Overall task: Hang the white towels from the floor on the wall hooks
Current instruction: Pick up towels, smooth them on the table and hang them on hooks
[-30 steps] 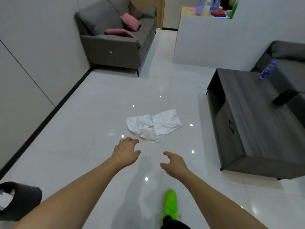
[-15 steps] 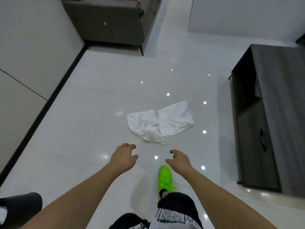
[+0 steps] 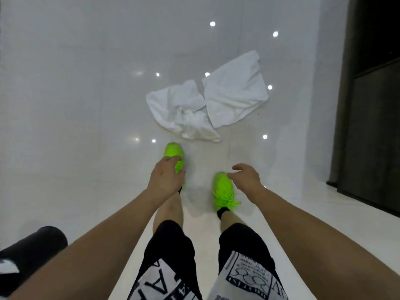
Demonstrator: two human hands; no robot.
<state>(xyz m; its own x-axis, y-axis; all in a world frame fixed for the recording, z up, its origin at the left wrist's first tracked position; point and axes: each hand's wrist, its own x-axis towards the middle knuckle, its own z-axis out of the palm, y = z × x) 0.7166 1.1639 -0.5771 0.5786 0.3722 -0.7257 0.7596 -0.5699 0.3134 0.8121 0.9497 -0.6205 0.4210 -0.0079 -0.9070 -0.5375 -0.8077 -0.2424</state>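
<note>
Hands first: your left hand [image 3: 165, 178] hangs with fingers loosely curled, holding nothing; your right hand [image 3: 245, 177] likewise, fingers relaxed and spread, empty. Both hover above your 2 green shoes [image 3: 221, 189]. Just ahead of the toes, 2 white towels lie on the glossy floor [image 3: 75, 105]: crumpled towel [image 3: 181, 111] left, flatter towel [image 3: 233, 92] right, edges touching. Dark cabinet [image 3: 372, 105] stands at right.

A home, by the look of it — a living space with a glossy white tiled floor [image 3: 86, 105] that mirrors small ceiling lights. A dark wood-grain cabinet [image 3: 368, 126] stands at the right, and two white towels [image 3: 207, 105] lie crumpled on the tiles — household linen.
</note>
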